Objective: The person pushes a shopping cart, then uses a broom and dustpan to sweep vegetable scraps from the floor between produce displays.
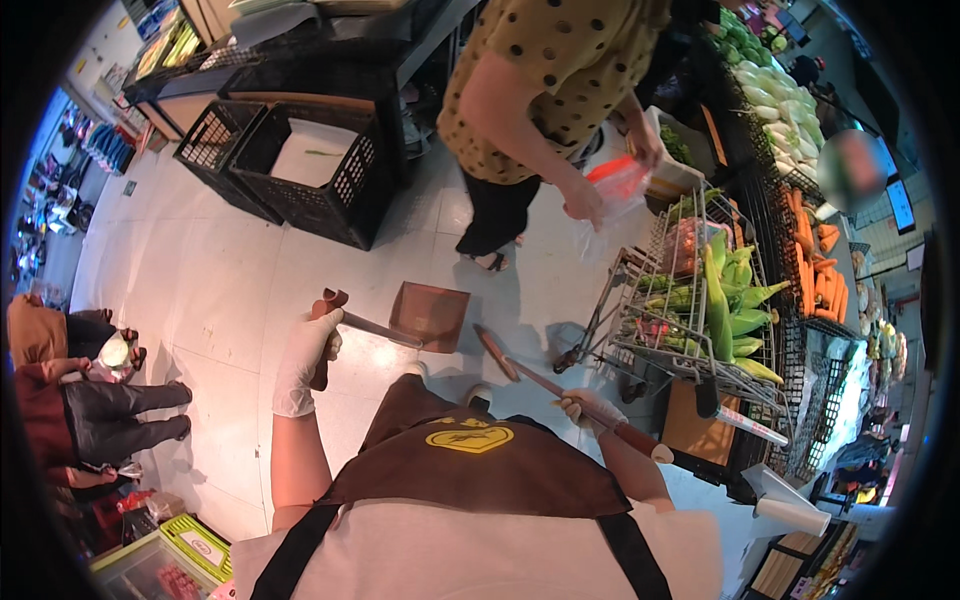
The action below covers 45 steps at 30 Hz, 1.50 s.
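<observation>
My left hand (309, 360), in a pale glove, grips the top of the handle of a long-handled dustpan (430, 316). Its brown pan is low over or on the floor before my feet; which of these, I cannot tell. My right hand (592, 411), gloved too, is closed around the handle of a broom (536, 377). The narrow reddish-brown broom head (495, 351) lies just right of the pan, with a gap between them. A brown apron with a yellow emblem (469, 437) covers my front.
A person in a dotted top (555, 67) stands ahead, handling plastic bags (619, 184). On the right, a wire shopping cart (675, 300) holds corn, beside vegetable shelves with carrots (817, 277). Black crates (307, 191) stand ahead left. Other people (112, 420) are at far left, near a glass-topped freezer (161, 562).
</observation>
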Available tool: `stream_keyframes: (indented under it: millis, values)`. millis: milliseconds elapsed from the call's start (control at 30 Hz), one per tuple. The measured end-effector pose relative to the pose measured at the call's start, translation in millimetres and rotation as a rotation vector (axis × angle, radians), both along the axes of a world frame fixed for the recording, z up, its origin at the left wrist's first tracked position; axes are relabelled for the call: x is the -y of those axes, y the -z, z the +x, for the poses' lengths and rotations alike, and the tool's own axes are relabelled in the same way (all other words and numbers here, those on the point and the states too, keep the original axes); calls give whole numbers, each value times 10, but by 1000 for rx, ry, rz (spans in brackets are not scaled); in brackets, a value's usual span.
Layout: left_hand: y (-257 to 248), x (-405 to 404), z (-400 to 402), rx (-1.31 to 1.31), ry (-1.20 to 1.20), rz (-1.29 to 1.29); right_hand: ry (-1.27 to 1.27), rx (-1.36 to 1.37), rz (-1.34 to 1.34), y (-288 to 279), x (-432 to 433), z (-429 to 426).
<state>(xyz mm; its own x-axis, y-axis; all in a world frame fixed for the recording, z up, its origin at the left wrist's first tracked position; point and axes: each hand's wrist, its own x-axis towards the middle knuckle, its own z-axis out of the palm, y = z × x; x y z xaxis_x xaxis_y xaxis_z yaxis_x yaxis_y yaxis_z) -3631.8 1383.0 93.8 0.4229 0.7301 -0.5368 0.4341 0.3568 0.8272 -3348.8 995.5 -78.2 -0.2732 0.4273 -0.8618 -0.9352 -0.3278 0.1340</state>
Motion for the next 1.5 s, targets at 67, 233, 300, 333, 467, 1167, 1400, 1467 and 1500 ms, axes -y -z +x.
stream_keyframes:
  millis: [67, 233, 300, 333, 467, 1167, 1400, 1467, 1500]
  values:
    - [18, -142, -228, 10, -23, -27, 6, 1, 55, 43, -270, -116]
    - [87, -697, -624, -17, -25, -36, 49, -62, 174, -28, -1376, -314]
    - [178, -915, -737, -51, -14, 23, 88, -57, 179, -27, -1889, -402]
    - [248, -1030, -784, -61, 8, -1, 100, -26, 199, -18, -2133, -442]
    - [542, -1406, -802, -20, 54, -47, 181, 170, 152, -110, -3172, -569]
    - [725, -2720, 2100, 315, 194, -256, 786, 187, 398, -838, -5235, 874]
    - [629, -3061, 3417, 317, 286, -217, 832, 145, 577, -573, -5414, 2136]
    - [595, -3215, 3811, 342, 334, -243, 804, 303, 505, -536, -5472, 2530]
    - [677, -3322, 3986, 324, 366, -217, 841, 218, 522, -566, -5526, 2737]
